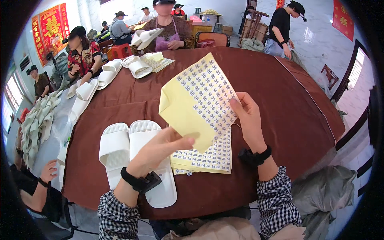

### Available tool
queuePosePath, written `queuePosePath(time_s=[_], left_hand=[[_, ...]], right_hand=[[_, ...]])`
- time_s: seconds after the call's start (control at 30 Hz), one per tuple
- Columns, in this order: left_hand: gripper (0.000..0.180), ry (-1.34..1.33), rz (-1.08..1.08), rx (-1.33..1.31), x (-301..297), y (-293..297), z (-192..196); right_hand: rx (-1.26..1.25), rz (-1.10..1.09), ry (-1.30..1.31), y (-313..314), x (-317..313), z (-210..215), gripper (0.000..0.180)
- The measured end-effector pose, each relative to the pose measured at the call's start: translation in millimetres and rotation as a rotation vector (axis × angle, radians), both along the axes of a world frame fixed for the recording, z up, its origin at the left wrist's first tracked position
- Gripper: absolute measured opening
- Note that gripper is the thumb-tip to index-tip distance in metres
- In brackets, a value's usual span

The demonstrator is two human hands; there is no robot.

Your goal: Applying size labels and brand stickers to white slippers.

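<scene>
Both hands are closed on one yellow sticker sheet (198, 102), raised above the table: the left hand (160, 150) pinches its lower edge between thumb and fingers, and the right hand (248, 120) grips its right edge, thumb on the front face. The sheet is pale yellow paper, tilted so one corner points up; its upper right part is covered with close rows of small white round stickers printed in dark ink, while its lower left part shows plain yellow backing, bent forward in a soft fold. Just under the hands, a stack of sticker sheets (210, 156) of the same kind lies flat on the brown tablecloth (280, 104). Beside the stack, to the left, a pair of white slippers (134, 156) lies side by side, partly under the left wrist. Both wrists wear black bands above checked sleeves. Further off, more white slippers (138, 66) rest near the far edge of the round table, where other people sit or stand. A grey bag (324, 192) sits low on the right.
</scene>
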State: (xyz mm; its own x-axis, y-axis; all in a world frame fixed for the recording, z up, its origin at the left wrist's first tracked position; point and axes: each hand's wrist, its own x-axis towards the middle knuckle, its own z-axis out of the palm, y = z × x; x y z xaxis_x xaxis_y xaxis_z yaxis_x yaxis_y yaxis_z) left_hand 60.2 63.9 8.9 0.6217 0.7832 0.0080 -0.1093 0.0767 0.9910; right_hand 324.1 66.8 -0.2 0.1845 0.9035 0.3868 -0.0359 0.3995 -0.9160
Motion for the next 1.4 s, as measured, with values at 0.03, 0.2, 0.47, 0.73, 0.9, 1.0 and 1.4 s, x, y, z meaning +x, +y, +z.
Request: queuePosePath(time_s=[0.03,0.2,0.47,0.73,0.9,1.0,1.4], left_hand=[[0.051,0.112,-0.071,0.033,0.8,-2.0,2.1],[0.053,0.165,-0.038,-0.068,6.0,-3.2,7.6],[0.046,0.017,0.098,-0.184,9.1,1.9,-7.9],[0.048,-0.167,0.143,-0.166,4.6,6.9,-12.2],[0.049,-0.195,0.145,-0.141,7.3,6.9,-13.3],[0.048,-0.183,0.159,-0.147,6.8,7.5,-14.6],[0.05,-0.127,0.178,-0.114,4.8,6.9,-18.3]], right_hand=[[0.002,0.007,0.003,-1.4,-3.8,1.4,0.019],[-0.033,0.009,-0.048,-9.4,-14.9,6.0,0.021],[-0.011,0.062,0.052,-11.9,-28.4,0.4,0.026],[0.549,-0.212,-0.783,-24.2,-29.0,8.8,0.025],[0.714,-0.383,-1.112,-26.9,-33.4,4.3,0.025],[0.76,-0.473,-1.129,-26.8,-38.8,1.7,0.024],[0.731,-0.323,-1.156,-25.3,-39.9,0.9,0.015]])
